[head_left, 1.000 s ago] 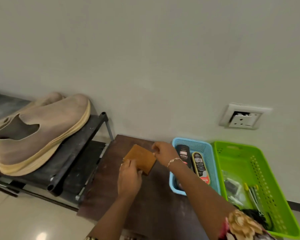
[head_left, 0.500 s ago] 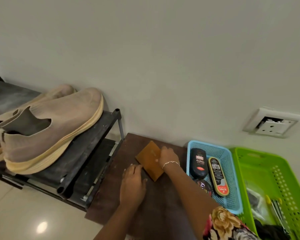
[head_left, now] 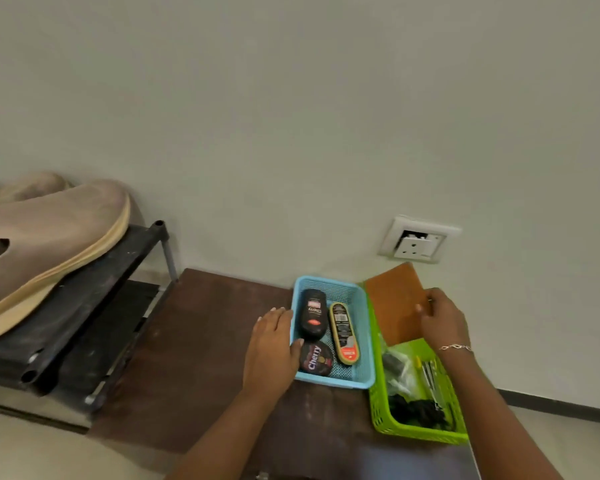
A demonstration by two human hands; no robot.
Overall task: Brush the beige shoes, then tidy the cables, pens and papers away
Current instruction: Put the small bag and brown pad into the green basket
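Over the far end of the green basket (head_left: pixel 416 433): right hand (head_left: pixel 442 318), pinching a brown sheet (head_left: pixel 394 306) by its right edge. The thumb is on the sheet's face and the other fingertips are out of my sight.

I see the sheet tilted, its lower edge inside the basket walls. Whether it touches anything below, I cannot tell.

Under it:
- clear bag (head_left: pixel 395 367), dark contents unclear
- thin pens (head_left: pixel 428 375), too small for me to count
- black cables (head_left: pixel 418 412), heaped at the near end

Left hand (head_left: pixel 272 348): palm down on the dark table (head_left: pixel 194 358), fingers straight and together against the left wall of the blue basket (head_left: pixel 333 382), thumb at its rim.

Blue basket holds:
- black bottle (head_left: pixel 313 313)
- oblong tin (head_left: pixel 342 333)
- round tin (head_left: pixel 316 356) marked Cherry

Far left, well apart: beige shoes (head_left: pixel 49 244) on a black rack (head_left: pixel 94 299), heels cut off by the frame edge.

Wall socket (head_left: pixel 418 242) above the baskets.
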